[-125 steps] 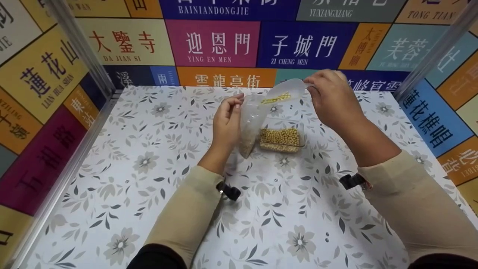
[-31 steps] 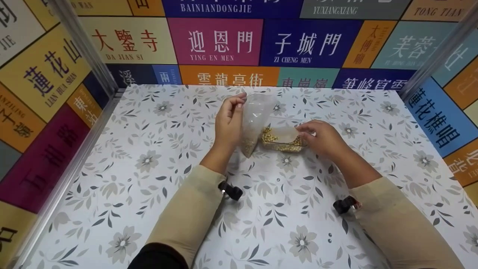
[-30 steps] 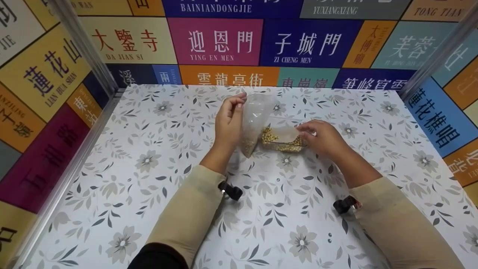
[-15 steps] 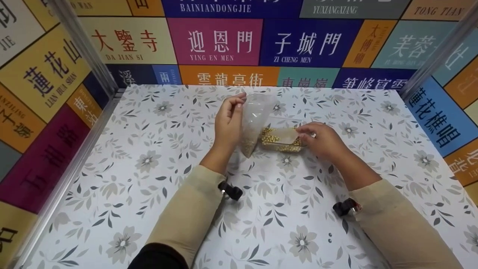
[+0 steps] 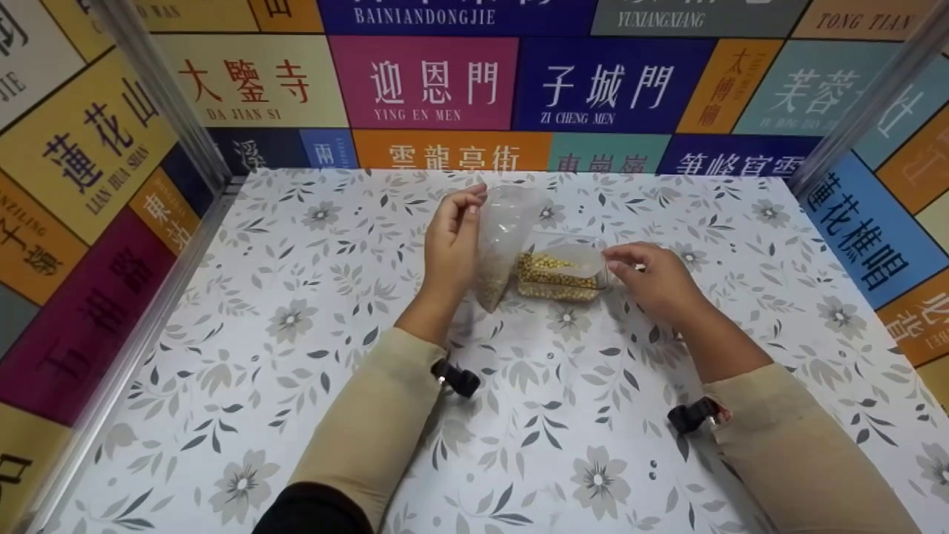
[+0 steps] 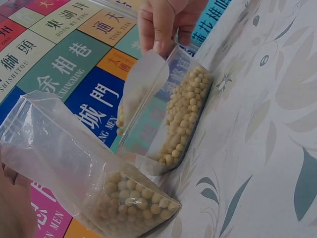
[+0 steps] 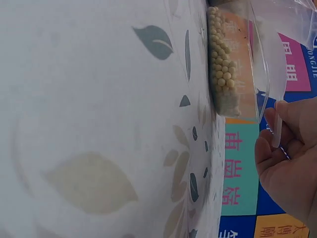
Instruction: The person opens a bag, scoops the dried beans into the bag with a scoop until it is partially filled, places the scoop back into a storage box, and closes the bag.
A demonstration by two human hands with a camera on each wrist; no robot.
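Note:
My left hand [image 5: 451, 241] holds the upper left side of a clear plastic bag [image 5: 511, 219], which stands on the table with yellow soybeans [image 6: 133, 198] in its bottom corner. To the bag's right is a clear rectangular container [image 6: 129, 144] partly filled with soybeans [image 5: 549, 278]. My right hand [image 5: 656, 278] pinches the handle of a translucent white scoop [image 5: 586, 259]. The scoop's bowl is over the container, and some soybeans show at its edge in the left wrist view. In the right wrist view the scoop handle [image 7: 278, 124] lies between thumb and fingers.
A floral-patterned cloth [image 5: 356, 415] covers the table. Colourful panels with lettering [image 5: 422, 81] stand along the back and both sides. A black strap device [image 5: 458, 380] sits on each wrist.
Earlier, the right hand held the bean-loaded scoop high by the bag's mouth. It then went down into the container, and now rises slightly rightward with soybeans. The left hand stays on the bag.

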